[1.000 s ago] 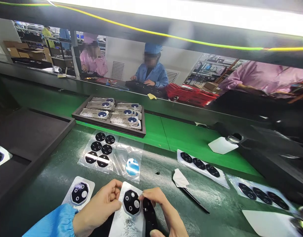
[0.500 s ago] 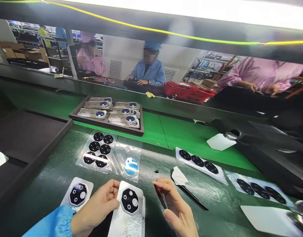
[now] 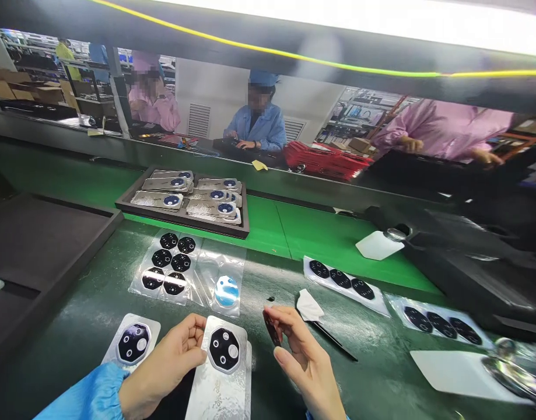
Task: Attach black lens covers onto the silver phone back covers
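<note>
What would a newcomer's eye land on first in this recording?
The two bare hands at the bottom come first: the right hand pinches a small dark piece, and the left hand rests at the edge of a silver plate bearing a black octagonal piece. Farther up, a dark tray of silver plates sits on the green work surface, and a bright light strip glares across the top.

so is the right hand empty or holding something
Holding something: the right hand pinches a small dark piece between thumb and fingers. It is too small to tell what the piece is.
</note>
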The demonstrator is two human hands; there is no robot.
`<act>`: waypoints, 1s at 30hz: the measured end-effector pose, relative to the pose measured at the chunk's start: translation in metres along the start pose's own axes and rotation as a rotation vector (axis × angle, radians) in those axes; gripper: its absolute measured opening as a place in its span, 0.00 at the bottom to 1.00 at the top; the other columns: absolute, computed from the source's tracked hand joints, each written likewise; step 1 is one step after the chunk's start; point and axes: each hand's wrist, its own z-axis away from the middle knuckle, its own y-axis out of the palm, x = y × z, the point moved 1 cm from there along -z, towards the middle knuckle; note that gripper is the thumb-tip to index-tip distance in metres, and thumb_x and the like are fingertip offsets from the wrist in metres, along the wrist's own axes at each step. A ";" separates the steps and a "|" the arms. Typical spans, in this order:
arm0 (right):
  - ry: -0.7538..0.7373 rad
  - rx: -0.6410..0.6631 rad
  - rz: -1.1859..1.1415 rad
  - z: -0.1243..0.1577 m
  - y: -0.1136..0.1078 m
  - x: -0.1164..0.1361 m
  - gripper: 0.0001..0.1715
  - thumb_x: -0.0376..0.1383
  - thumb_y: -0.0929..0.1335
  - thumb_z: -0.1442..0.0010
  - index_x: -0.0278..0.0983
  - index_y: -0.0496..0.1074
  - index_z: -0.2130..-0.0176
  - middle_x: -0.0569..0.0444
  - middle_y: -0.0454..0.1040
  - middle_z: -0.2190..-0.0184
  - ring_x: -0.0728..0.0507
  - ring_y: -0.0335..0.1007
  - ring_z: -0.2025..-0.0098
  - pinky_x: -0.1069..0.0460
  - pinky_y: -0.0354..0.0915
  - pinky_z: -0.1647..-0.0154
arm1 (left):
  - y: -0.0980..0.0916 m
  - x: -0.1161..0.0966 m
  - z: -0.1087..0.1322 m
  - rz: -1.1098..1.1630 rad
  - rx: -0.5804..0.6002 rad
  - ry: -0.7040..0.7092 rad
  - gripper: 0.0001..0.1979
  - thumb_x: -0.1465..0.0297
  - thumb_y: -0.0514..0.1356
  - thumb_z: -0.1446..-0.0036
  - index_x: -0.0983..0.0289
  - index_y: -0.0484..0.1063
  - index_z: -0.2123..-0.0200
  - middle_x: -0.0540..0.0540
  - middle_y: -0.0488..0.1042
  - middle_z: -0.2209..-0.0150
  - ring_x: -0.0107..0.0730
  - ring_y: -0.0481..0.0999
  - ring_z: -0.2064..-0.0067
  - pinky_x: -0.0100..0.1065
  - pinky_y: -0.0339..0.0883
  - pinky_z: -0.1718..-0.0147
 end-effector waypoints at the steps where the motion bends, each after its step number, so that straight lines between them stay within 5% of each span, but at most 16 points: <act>1: 0.001 -0.001 0.017 0.000 0.000 0.001 0.21 0.46 0.67 0.36 0.42 0.71 0.47 0.46 0.68 0.51 0.40 0.68 0.59 0.48 0.70 0.62 | 0.000 0.000 0.000 -0.003 0.000 -0.003 0.16 0.75 0.58 0.50 0.61 0.68 0.56 0.50 0.71 0.62 0.35 0.71 0.56 0.35 0.61 0.54; 21: -0.064 0.016 0.128 -0.007 0.002 0.015 0.18 0.41 0.68 0.37 0.44 0.69 0.47 0.50 0.67 0.53 0.44 0.67 0.62 0.50 0.68 0.61 | -0.002 -0.001 -0.001 0.004 0.006 0.004 0.16 0.76 0.57 0.49 0.62 0.67 0.55 0.50 0.70 0.61 0.35 0.71 0.55 0.37 0.62 0.53; 30: -0.216 0.271 0.344 0.007 0.029 0.030 0.27 0.30 0.68 0.41 0.39 0.62 0.43 0.48 0.63 0.53 0.42 0.65 0.53 0.49 0.67 0.55 | 0.003 0.001 -0.003 -0.009 0.056 0.068 0.14 0.77 0.56 0.49 0.62 0.65 0.57 0.50 0.69 0.63 0.34 0.70 0.56 0.37 0.62 0.52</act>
